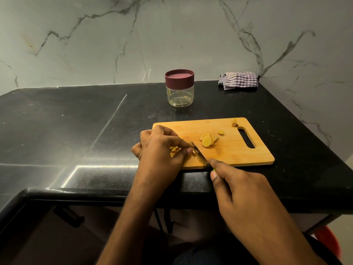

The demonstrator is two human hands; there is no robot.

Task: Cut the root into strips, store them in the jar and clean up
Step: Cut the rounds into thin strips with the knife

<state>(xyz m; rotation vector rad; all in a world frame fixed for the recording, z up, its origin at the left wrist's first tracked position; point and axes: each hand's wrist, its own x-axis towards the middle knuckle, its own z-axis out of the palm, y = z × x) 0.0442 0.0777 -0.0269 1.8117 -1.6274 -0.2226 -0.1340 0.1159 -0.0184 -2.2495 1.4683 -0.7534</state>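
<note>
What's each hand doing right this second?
Left hand: pinching a piece of root on the cutting board.
Right hand: gripping the knife, blade against the root.

You have one wooden cutting board on one black countertop, and one knife across its near edge. One clear jar stands behind it, wearing one maroon lid. One checked cloth lies folded in the back corner. One small heap of root slices sits mid-board; the overlapping slices can't be counted exactly. Two loose scraps lie apart from it. Two hands are in view, your left hand and right hand.
</note>
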